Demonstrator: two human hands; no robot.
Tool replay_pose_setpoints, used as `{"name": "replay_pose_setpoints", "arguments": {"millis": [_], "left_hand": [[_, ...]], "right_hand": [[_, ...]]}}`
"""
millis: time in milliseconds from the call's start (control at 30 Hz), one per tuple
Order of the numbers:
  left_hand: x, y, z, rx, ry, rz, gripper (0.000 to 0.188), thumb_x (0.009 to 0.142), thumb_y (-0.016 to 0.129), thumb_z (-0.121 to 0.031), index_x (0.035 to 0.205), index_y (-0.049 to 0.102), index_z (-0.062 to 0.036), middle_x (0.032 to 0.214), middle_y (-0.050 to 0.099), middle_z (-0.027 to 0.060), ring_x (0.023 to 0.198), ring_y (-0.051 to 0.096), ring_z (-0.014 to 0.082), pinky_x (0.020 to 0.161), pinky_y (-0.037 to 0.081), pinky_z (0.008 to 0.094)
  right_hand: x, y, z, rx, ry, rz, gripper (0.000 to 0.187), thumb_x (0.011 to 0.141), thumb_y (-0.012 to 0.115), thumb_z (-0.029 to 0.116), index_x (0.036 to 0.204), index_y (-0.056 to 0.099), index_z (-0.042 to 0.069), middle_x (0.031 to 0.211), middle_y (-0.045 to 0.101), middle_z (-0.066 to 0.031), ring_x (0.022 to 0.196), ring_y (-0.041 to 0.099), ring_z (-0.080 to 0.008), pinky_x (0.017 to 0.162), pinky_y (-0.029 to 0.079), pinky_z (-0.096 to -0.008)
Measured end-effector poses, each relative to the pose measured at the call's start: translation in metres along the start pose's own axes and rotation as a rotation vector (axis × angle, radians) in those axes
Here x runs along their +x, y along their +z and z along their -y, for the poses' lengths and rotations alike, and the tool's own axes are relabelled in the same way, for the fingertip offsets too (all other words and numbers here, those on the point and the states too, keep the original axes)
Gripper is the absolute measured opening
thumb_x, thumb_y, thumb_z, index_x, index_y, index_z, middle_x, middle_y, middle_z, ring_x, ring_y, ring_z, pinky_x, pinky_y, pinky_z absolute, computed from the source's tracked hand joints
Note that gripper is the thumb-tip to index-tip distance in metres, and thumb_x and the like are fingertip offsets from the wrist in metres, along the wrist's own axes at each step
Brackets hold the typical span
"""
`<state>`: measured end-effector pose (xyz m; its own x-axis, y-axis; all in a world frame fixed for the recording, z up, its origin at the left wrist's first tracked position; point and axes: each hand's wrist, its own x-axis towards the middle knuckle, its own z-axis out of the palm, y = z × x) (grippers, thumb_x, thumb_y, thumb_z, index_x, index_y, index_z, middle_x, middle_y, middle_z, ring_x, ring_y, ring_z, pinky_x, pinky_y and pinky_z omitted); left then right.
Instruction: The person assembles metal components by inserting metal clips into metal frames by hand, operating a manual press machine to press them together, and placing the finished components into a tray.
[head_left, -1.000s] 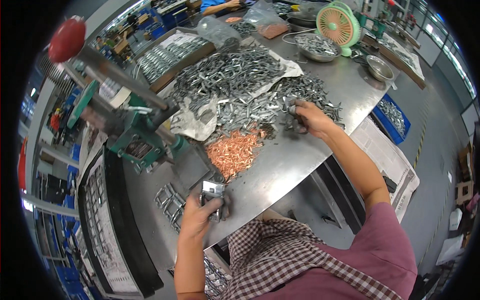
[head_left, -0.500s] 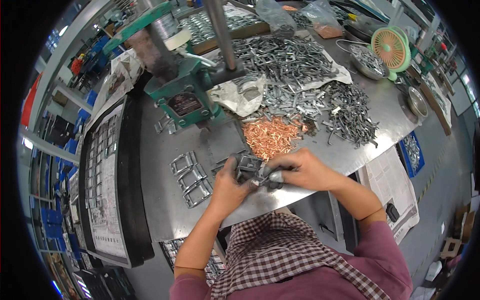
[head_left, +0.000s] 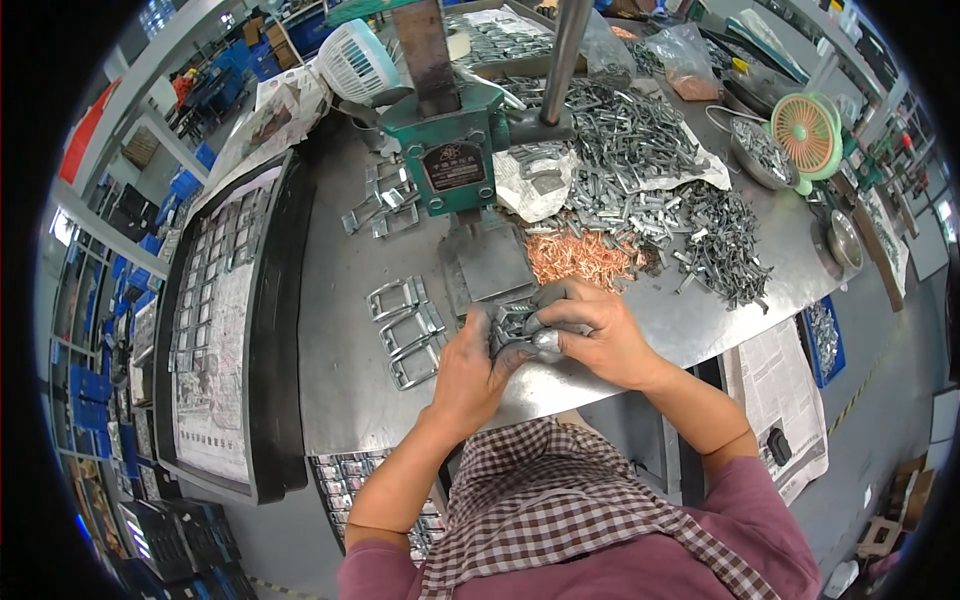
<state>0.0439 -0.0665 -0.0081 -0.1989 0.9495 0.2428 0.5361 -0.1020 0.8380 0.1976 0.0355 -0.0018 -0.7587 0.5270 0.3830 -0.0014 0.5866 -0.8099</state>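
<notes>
Close to the table's front edge, my left hand (head_left: 466,368) is closed around a metal buckle (head_left: 513,322), thumb along its near side. My right hand (head_left: 608,338) pinches the same buckle from the right, its fingers over the top edge. Fingers on both hands are darkened, and a pale covering shows on a right fingertip. Much of the buckle is hidden by the fingers. Just beyond stands a green hand press (head_left: 446,150) with a flat metal base block (head_left: 490,262). Several rectangular buckle frames (head_left: 414,362) lie in a column left of my hands.
Copper-coloured pins (head_left: 570,262) are heaped behind my hands, beside silver metal pieces (head_left: 615,212) and dark prongs (head_left: 735,245). A black-rimmed tray (head_left: 280,400) of frames stands at left. Farther off are a green fan (head_left: 806,135), a white fan (head_left: 355,62) and a metal bowl (head_left: 765,155).
The view has shifted, so the press and table sit farther right. My right fingers have moved up over the buckle's top edge, while my left hand keeps its hold.
</notes>
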Motion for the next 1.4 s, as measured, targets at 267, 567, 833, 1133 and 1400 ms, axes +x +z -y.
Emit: {"name": "replay_pose_setpoints", "arguments": {"millis": [267, 567, 833, 1133, 1400], "left_hand": [[-0.01, 0.002, -0.006, -0.184, -0.121, -0.084, 0.047, 0.082, 0.053, -0.041, 0.099, 0.042, 0.0014, 0.078, 0.055, 0.0199, 0.071, 0.055, 0.0379, 0.062, 0.043, 0.04], [-0.005, -0.006, -0.009, 0.115, 0.012, -0.053, 0.043, 0.082, 0.055, -0.037, 0.098, 0.038, -0.0008, 0.078, 0.057, 0.0208, 0.073, 0.056, 0.0398, 0.061, 0.044, 0.0426], [-0.003, -0.006, -0.004, 0.028, -0.015, -0.024, 0.044, 0.082, 0.055, -0.037, 0.099, 0.037, -0.001, 0.078, 0.057, 0.0218, 0.073, 0.056, 0.0412, 0.059, 0.044, 0.0434], [-0.013, -0.005, -0.011, 0.06, -0.011, -0.061, 0.046, 0.084, 0.051, -0.039, 0.1, 0.035, 0.0013, 0.076, 0.056, 0.0233, 0.07, 0.055, 0.0428, 0.056, 0.043, 0.0439], [-0.022, -0.002, -0.005, 0.074, -0.062, -0.168, 0.035, 0.084, 0.054, -0.031, 0.091, 0.043, 0.0014, 0.076, 0.055, 0.0208, 0.07, 0.054, 0.0387, 0.06, 0.042, 0.041]], "right_hand": [[0.0, 0.013, -0.006, 0.032, -0.026, -0.034, 0.018, 0.068, 0.06, 0.0, 0.086, 0.061, 0.003, 0.081, 0.054, -0.0071, 0.078, 0.052, -0.0221, 0.068, 0.041, -0.0305], [0.012, 0.005, -0.005, 0.194, -0.01, 0.06, 0.02, 0.068, 0.058, -0.004, 0.087, 0.061, 0.001, 0.081, 0.054, -0.0068, 0.076, 0.053, -0.0182, 0.065, 0.042, -0.0278], [0.004, 0.008, 0.001, 0.133, 0.066, 0.042, 0.024, 0.063, 0.051, -0.006, 0.085, 0.059, -0.002, 0.087, 0.055, -0.0098, 0.083, 0.054, -0.0228, 0.073, 0.043, -0.0308], [0.003, 0.015, 0.008, -0.045, -0.103, 0.008, 0.023, 0.068, 0.056, -0.004, 0.09, 0.056, 0.002, 0.083, 0.049, -0.0106, 0.078, 0.052, -0.0268, 0.067, 0.042, -0.0323], [-0.005, 0.034, -0.004, -0.05, -0.06, -0.008, 0.024, 0.07, 0.057, 0.001, 0.094, 0.054, 0.002, 0.087, 0.047, -0.0123, 0.082, 0.051, -0.0293, 0.07, 0.042, -0.0351]]}}
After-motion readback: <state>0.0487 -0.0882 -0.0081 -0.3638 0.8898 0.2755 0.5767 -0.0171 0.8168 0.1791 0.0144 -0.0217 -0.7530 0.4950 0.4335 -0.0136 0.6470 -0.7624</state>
